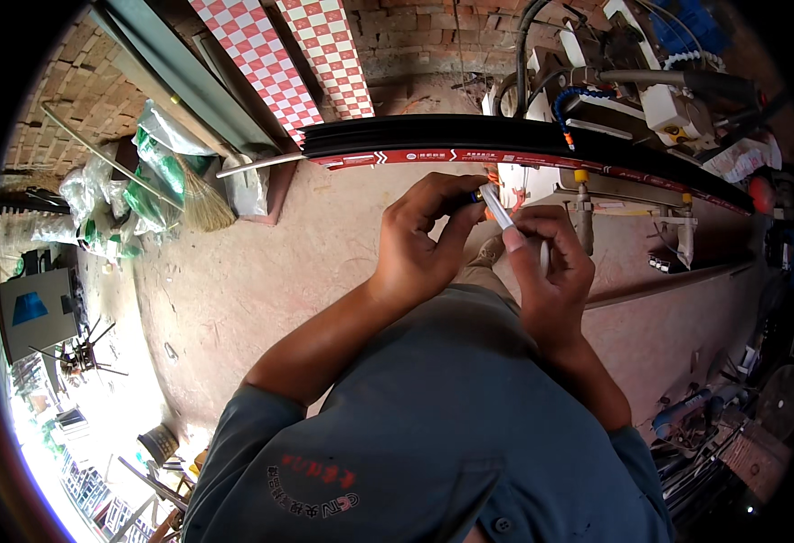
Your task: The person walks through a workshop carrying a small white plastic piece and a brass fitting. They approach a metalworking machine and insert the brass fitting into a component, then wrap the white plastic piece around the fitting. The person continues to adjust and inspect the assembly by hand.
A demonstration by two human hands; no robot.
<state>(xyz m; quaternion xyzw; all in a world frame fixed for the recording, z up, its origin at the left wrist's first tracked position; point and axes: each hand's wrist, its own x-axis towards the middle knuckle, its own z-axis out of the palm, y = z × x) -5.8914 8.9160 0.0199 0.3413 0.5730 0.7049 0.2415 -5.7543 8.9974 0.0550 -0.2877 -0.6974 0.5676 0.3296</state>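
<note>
Green and clear plastic bags [148, 195] lie heaped at the left of the head view, beside a straw broom [205, 201]; what fills them cannot be made out. Lower left sits a bucket [157, 443], its contents too small to tell. In front of the person, the left hand [419, 231] pinches a small dark piece [477, 195] between thumb and forefinger, while the right hand [552, 271] is curled around a slim white pen-like tool [500, 210] (pen or knife, it is unclear). This tool lies between the hands, slanting from the right thumb toward the left fingertips. Beyond them run long black profiles [469, 131] with a red printed strip [433, 157].
</note>
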